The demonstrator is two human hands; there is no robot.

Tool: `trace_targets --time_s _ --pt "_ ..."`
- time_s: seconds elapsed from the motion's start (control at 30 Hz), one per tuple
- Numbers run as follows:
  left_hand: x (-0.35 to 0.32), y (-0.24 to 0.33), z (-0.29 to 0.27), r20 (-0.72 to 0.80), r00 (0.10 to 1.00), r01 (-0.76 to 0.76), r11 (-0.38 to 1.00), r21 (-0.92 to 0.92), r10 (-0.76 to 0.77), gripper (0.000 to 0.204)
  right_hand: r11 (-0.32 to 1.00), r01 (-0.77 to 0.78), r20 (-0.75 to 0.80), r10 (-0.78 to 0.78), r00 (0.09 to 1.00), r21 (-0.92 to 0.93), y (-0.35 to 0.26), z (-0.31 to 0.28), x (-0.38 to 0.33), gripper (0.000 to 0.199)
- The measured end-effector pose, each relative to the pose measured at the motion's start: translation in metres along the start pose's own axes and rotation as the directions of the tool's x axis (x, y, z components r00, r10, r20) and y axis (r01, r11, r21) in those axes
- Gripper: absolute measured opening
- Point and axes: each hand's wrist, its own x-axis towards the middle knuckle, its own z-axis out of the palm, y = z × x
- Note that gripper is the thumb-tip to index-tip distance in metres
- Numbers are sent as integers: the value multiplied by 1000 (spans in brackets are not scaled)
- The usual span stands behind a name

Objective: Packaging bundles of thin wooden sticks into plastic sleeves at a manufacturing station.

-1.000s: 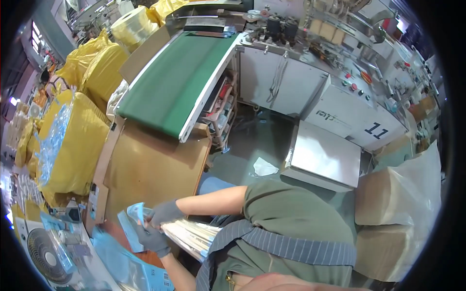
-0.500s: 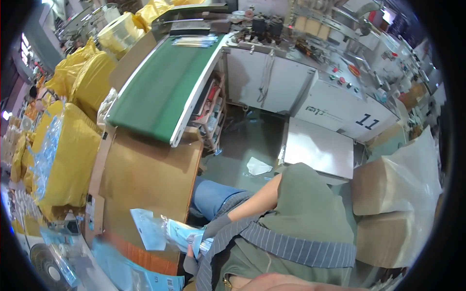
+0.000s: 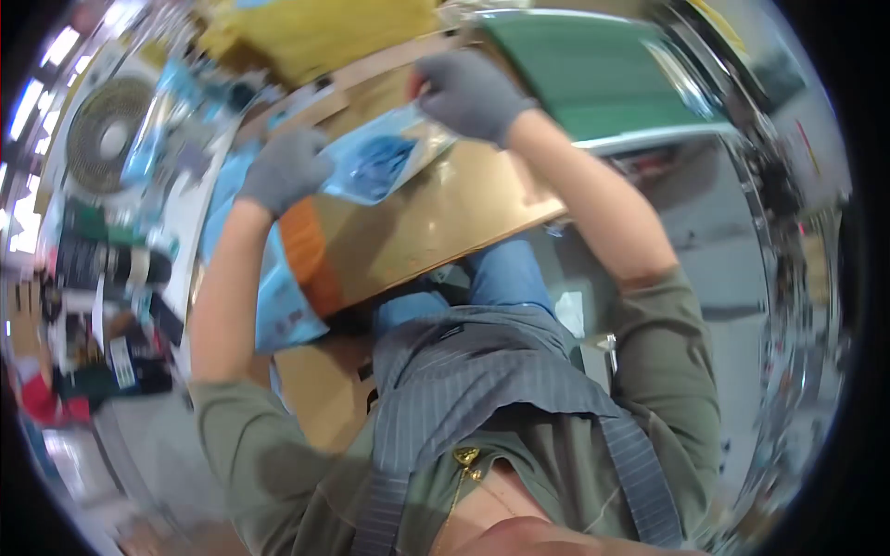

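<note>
Blue plastic bag (image 3: pixel 373 172) over brown desk (image 3: pixel 408 236), 11 o'clock in view. Left hand (image 3: pixel 286 170) at bag's 9 o'clock, fingers closed on edge; right hand (image 3: pixel 475 93) at 2 o'clock, fingers curled, blurred, grip can't tell.

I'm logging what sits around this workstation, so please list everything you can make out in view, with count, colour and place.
table: 1, brown, centre
plastic bag: 1, light blue and clear, over the table
packaging: count unclear, light blue, table's left end
conveyor belt: 1, green, upper right
strips: count unclear, whitish, belt's right end
fan: 1, grey, upper left
sack: at least 1, yellow, top
scrap: 1, white, right of centre
apron: 1, grey striped, lower centre
pendant: 1, gold, lower centre
Outer background: too blurred to list
left hand: 1, grey-gloved, bag's left edge
right hand: 1, grey-gloved, bag's upper right
</note>
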Motion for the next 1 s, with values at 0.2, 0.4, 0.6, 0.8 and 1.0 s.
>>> trace_targets --time_s 0.2,0.4,0.6,0.8,1.0 --pt "-35 -14 -64 -188 960 174 969 -176 -206 34 792 -224 190 139 972 568 -33 10 64 18" --pt "-203 -40 -32 263 792 323 12 -946 -551 68 449 -123 226 -184 957 885 -173 45 59 12" --pt "-330 40 28 -467 523 -185 439 -879 -713 33 89 117 15 -853 521 989 -308 136 -38 19" --pt "-455 71 29 135 315 -463 -277 -842 -939 26 -39 207 -107 -938 331 978 -338 164 -93 21" --pt "-597 50 153 300 86 -441 -306 -844 -950 37 487 115 397 -808 435 866 -271 156 -47 31"
